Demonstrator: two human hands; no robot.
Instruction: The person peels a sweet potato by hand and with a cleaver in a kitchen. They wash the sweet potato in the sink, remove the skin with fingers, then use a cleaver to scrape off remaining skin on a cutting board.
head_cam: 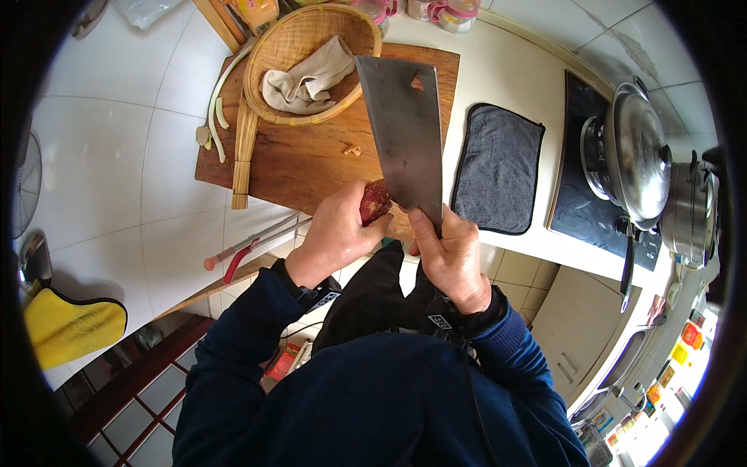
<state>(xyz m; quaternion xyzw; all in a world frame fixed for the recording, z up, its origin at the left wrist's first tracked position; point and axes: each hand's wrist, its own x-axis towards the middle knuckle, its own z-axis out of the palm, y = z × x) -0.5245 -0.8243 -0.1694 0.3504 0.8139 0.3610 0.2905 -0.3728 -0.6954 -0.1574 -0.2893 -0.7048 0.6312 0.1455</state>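
Observation:
My left hand [338, 233] grips a red-skinned root vegetable [375, 201], which looks like a sweet potato, near the front edge of a wooden cutting board [292, 154]. In my right hand [446, 254] is a cleaver [405, 128], held low on its blade, which points away from me. The lower part of the blade is beside the vegetable; whether they touch is unclear. A reddish scrap clings to the blade near its far end. A small peel scrap [352, 150] lies on the board. The cleaver's handle is hidden by my right hand.
A bamboo basket [254, 87] holding a beige cloth [303, 82] stands on the board's far left, beside a bamboo brush [242, 157] and a scallion stalk [216, 99]. Red-handled tongs [239, 260] lie left. Rightward are a grey cloth [499, 169] and a lidded pan [639, 152] on the cooktop.

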